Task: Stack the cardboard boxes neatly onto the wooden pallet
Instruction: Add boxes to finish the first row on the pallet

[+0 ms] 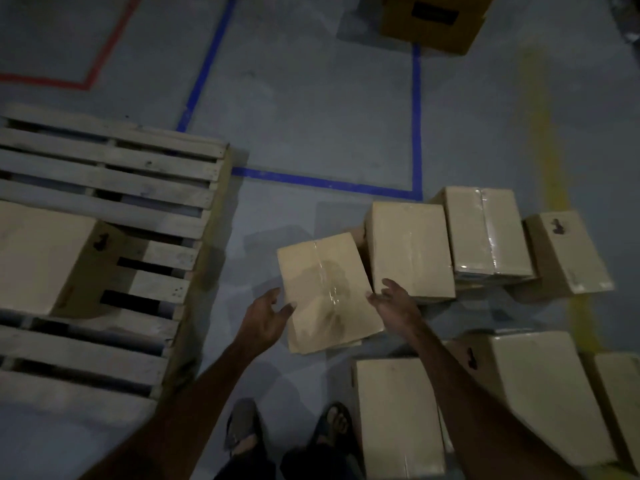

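Note:
A taped cardboard box sits on the grey floor in the middle of the head view. My left hand is at its left edge with fingers spread, the thumb touching the box top. My right hand is at its right edge, fingers apart, beside the box. Neither hand has closed on it. The wooden pallet lies to the left, with one cardboard box standing on its left part.
Several more cardboard boxes crowd the floor on the right and lower right. A darker brown box stands at the top. Blue tape lines, red tape and a yellow stripe mark the floor. My sandalled feet are below.

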The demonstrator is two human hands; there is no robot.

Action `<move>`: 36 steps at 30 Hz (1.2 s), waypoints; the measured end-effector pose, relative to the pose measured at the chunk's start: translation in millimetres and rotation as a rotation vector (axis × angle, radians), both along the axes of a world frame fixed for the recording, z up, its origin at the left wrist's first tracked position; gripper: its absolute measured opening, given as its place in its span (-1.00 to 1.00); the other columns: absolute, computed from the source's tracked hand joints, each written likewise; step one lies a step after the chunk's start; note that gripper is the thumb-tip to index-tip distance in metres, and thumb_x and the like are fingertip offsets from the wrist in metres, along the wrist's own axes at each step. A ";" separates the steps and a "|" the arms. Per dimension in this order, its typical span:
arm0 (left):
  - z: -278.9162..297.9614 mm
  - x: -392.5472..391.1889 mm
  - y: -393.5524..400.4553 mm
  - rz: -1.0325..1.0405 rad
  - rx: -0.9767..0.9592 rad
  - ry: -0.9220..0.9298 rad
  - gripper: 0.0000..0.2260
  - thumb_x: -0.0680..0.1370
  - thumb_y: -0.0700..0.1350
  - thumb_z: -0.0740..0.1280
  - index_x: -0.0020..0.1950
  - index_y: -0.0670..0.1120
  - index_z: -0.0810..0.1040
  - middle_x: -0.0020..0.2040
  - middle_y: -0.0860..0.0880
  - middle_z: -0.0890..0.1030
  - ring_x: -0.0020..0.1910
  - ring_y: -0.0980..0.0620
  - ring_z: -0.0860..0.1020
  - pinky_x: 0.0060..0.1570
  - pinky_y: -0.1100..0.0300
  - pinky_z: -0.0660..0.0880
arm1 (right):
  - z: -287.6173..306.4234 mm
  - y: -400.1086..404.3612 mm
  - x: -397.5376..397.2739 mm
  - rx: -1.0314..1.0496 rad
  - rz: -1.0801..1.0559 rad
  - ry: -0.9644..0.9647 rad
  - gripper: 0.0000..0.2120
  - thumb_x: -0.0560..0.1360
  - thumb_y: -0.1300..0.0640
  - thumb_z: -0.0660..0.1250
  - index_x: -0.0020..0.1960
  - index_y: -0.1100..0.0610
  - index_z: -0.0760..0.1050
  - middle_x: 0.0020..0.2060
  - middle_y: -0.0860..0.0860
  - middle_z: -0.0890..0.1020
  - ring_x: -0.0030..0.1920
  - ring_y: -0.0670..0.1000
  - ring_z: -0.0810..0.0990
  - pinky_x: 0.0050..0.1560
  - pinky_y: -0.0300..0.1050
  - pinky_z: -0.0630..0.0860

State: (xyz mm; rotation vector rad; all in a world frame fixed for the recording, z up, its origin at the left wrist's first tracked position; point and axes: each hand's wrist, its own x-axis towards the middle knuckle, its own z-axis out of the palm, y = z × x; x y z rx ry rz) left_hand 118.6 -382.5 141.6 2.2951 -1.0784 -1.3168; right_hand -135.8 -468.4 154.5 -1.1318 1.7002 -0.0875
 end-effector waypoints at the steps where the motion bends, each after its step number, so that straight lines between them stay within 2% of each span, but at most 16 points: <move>1: -18.0 0.1 -6.3 0.008 0.010 0.004 -0.39 0.66 0.12 0.33 0.61 -0.16 0.31 0.53 -0.19 0.44 0.46 -0.17 0.45 0.40 0.02 0.37 | -18.1 -8.3 2.2 -0.017 0.025 0.026 -0.30 0.59 -0.11 0.42 0.62 0.09 0.25 0.52 0.11 0.44 0.46 0.15 0.47 0.45 0.04 0.42; 4: -68.0 3.3 -20.1 0.040 0.033 0.024 -0.39 0.67 0.09 0.33 0.63 -0.16 0.28 0.55 -0.19 0.40 0.48 -0.17 0.43 0.42 0.01 0.36 | -67.3 -30.3 10.2 -0.052 0.115 0.069 -0.34 0.61 -0.11 0.40 0.60 0.12 0.29 0.47 0.09 0.50 0.42 0.15 0.50 0.37 -0.02 0.43; 7: -110.7 7.3 -27.6 0.079 0.066 0.079 -0.37 0.67 0.12 0.33 0.64 -0.14 0.25 0.56 -0.19 0.38 0.50 -0.18 0.41 0.44 0.01 0.34 | -115.3 -42.8 17.8 -0.067 0.163 0.088 -0.38 0.61 -0.12 0.38 0.57 0.11 0.34 0.43 0.08 0.53 0.37 0.15 0.53 0.33 0.01 0.48; 10: -145.6 7.9 -30.5 0.133 0.084 0.136 -0.32 0.65 0.19 0.32 0.65 -0.14 0.22 0.58 -0.18 0.37 0.52 -0.18 0.38 0.47 0.01 0.32 | -145.9 -52.4 23.9 -0.152 0.167 0.157 -0.63 0.60 0.02 0.37 0.36 0.15 0.53 0.12 0.07 0.64 0.19 0.17 0.62 0.12 -0.04 0.52; 11: -154.8 7.0 -30.4 0.152 0.085 0.156 -0.31 0.65 0.20 0.31 0.65 -0.14 0.23 0.59 -0.16 0.36 0.52 -0.18 0.38 0.48 -0.01 0.33 | -154.2 -56.5 24.4 -0.190 0.156 0.185 -0.66 0.58 0.02 0.37 0.30 0.16 0.57 0.07 0.08 0.65 0.14 0.19 0.64 0.07 -0.04 0.52; 14: -175.5 -0.8 -27.6 0.236 0.048 0.258 -0.40 0.65 0.15 0.34 0.60 -0.14 0.34 0.52 -0.13 0.45 0.45 -0.18 0.45 0.40 -0.07 0.44 | -177.9 -63.3 22.4 -0.250 0.141 0.233 -0.52 0.44 -0.13 0.31 0.20 0.17 0.60 0.09 0.16 0.67 0.03 0.20 0.65 0.06 0.01 0.59; 16: -184.7 -8.0 -24.2 0.273 0.026 0.320 -0.46 0.65 0.14 0.34 0.55 -0.09 0.41 0.48 -0.11 0.51 0.37 -0.15 0.50 0.36 -0.11 0.48 | -184.7 -61.0 24.9 -0.260 0.183 0.253 -0.56 0.46 -0.12 0.34 0.17 0.19 0.58 0.17 0.16 0.58 0.00 0.14 0.61 0.04 -0.03 0.57; 17: -187.6 -11.6 -22.8 0.282 0.018 0.346 -0.48 0.65 0.15 0.34 0.54 -0.06 0.42 0.46 -0.09 0.52 0.36 -0.15 0.50 0.36 -0.14 0.48 | -183.8 -58.6 27.7 -0.268 0.207 0.273 -0.61 0.52 -0.06 0.38 0.21 0.18 0.56 0.22 0.15 0.51 0.04 0.14 0.58 0.07 -0.04 0.54; 19: -191.7 -16.8 -20.6 0.333 0.005 0.402 -0.48 0.63 0.16 0.36 0.54 0.00 0.40 0.46 -0.06 0.51 0.39 -0.15 0.48 0.33 -0.18 0.48 | -186.3 -56.0 31.1 -0.276 0.186 0.271 -0.57 0.55 -0.01 0.42 0.34 0.16 0.50 0.29 0.16 0.41 0.14 0.18 0.55 0.15 0.02 0.54; 21: -191.9 -20.3 -19.0 0.411 0.015 0.456 -0.47 0.61 0.18 0.39 0.54 0.06 0.39 0.43 -0.02 0.50 0.39 -0.16 0.45 0.26 -0.18 0.48 | -186.3 -53.4 32.4 -0.230 0.120 0.217 -0.52 0.53 -0.04 0.43 0.39 0.09 0.46 0.32 0.13 0.41 0.18 0.20 0.54 0.22 0.12 0.56; 24: -187.7 -24.5 -16.5 0.499 0.037 0.521 -0.49 0.59 0.18 0.41 0.51 0.10 0.42 0.33 0.03 0.50 0.33 -0.14 0.45 0.26 -0.22 0.45 | -183.6 -53.7 33.8 -0.171 0.035 0.067 -0.66 0.50 0.03 0.44 0.24 -0.02 0.48 0.20 0.06 0.59 0.14 0.15 0.59 0.21 0.21 0.59; 26: -184.0 -25.8 -15.9 0.543 0.010 0.567 -0.57 0.59 0.14 0.43 0.43 0.12 0.48 0.30 0.05 0.56 0.29 -0.10 0.49 0.30 -0.19 0.46 | -178.0 -55.4 33.7 -0.155 0.024 0.026 -0.68 0.49 0.11 0.45 0.21 -0.02 0.48 0.13 0.04 0.62 0.12 0.15 0.61 0.21 0.21 0.59; 28: -173.5 -22.8 -16.2 0.580 -0.059 0.560 -0.70 0.59 0.08 0.44 0.31 0.15 0.53 0.19 0.10 0.62 0.23 -0.06 0.55 0.31 -0.13 0.47 | -163.6 -58.9 35.5 -0.176 0.023 -0.001 -0.65 0.43 0.05 0.44 0.20 -0.03 0.54 0.11 0.03 0.67 0.10 0.15 0.64 0.18 0.21 0.61; 31: -143.8 -10.5 -17.0 0.621 -0.147 0.554 -0.69 0.57 0.08 0.46 0.29 0.09 0.60 0.14 0.12 0.68 0.18 -0.02 0.61 0.33 -0.11 0.51 | -133.8 -63.6 36.5 -0.237 -0.017 -0.094 -0.67 0.37 -0.05 0.41 0.12 -0.03 0.63 0.01 -0.06 0.73 0.04 0.10 0.69 0.12 0.16 0.65; 34: -91.6 9.0 -14.0 0.670 -0.251 0.558 -0.66 0.59 0.01 0.45 0.35 0.00 0.62 0.17 0.11 0.69 0.22 0.03 0.60 0.32 0.04 0.48 | -80.4 -60.1 43.2 -0.267 -0.104 -0.222 -0.79 0.54 0.10 0.44 0.17 0.05 0.69 -0.04 -0.04 0.76 0.04 0.10 0.72 0.02 -0.02 0.62; 36: -47.6 25.8 -6.8 0.689 -0.282 0.561 -0.62 0.57 0.06 0.45 0.36 -0.01 0.62 0.19 0.11 0.70 0.25 0.04 0.59 0.36 0.01 0.46 | -40.8 -50.7 49.1 -0.271 -0.113 -0.309 -0.78 0.61 0.16 0.39 0.23 0.06 0.68 0.00 -0.03 0.76 0.04 0.06 0.72 -0.01 -0.10 0.58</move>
